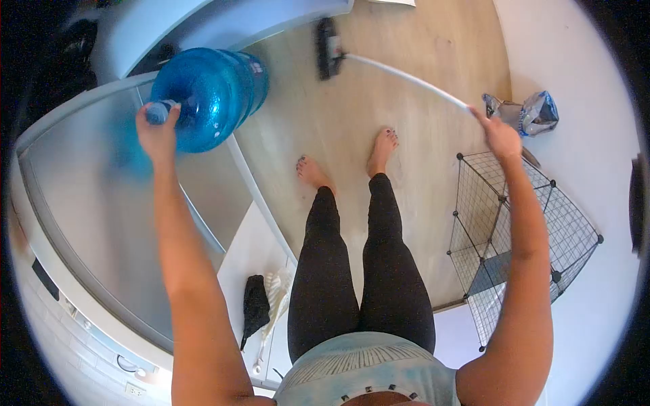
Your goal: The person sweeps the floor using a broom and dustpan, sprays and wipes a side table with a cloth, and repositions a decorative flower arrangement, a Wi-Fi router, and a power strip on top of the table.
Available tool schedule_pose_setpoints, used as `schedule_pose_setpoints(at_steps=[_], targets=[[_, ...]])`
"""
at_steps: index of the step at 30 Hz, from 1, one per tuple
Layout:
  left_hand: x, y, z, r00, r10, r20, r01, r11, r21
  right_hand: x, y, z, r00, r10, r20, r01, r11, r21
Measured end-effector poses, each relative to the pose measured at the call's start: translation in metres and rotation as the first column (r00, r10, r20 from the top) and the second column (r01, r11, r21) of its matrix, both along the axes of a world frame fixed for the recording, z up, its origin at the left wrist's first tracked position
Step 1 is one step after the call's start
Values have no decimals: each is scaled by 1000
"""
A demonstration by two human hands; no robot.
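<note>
My left hand (158, 135) is closed around the capped neck of a large blue water jug (206, 101) at the upper left. The jug is tilted so that its neck points toward me. My right hand (502, 137) grips the white pole of a broom (413, 81). From that hand the pole slants up and left to the dark broom head (329, 49), which is slightly blurred and looks to be on the wooden floor (433, 40).
Right of my legs stands a black wire-grid rack (501, 230). A shiny plastic bag (538, 114) lies by the right wall. Frosted panels (88, 223) line the left side, with a black cloth item (255, 304) hanging nearby. My bare feet are on the floor.
</note>
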State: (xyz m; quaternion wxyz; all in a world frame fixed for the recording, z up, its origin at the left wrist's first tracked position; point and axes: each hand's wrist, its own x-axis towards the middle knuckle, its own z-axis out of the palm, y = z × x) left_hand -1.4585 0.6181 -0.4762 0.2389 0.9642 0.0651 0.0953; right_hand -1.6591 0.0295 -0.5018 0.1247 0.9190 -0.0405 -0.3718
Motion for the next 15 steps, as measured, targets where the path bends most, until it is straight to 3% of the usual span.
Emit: schedule_pose_setpoints(at_steps=[4, 8, 10, 12, 15], targets=[[14, 14, -33, 997, 36, -73, -33, 998, 47, -40, -51, 34, 987, 35, 156, -27, 998, -49], [22, 14, -57, 992, 71, -100, -74, 997, -29, -55, -28, 72, 991, 50, 124, -40, 995, -86], [26, 14, -68, 996, 46, -77, -49, 998, -35, -51, 11, 80, 995, 83, 46, -84, 996, 7], [32, 19, -83, 1000, -11, 5, 10, 992, 128, -51, 53, 59, 990, 116, 85, -127, 982, 143], [46, 22, -90, 1000, 21, 12, -23, 985, 173, -32, 128, 24, 986, 167, 4, -164, 961, 222]])
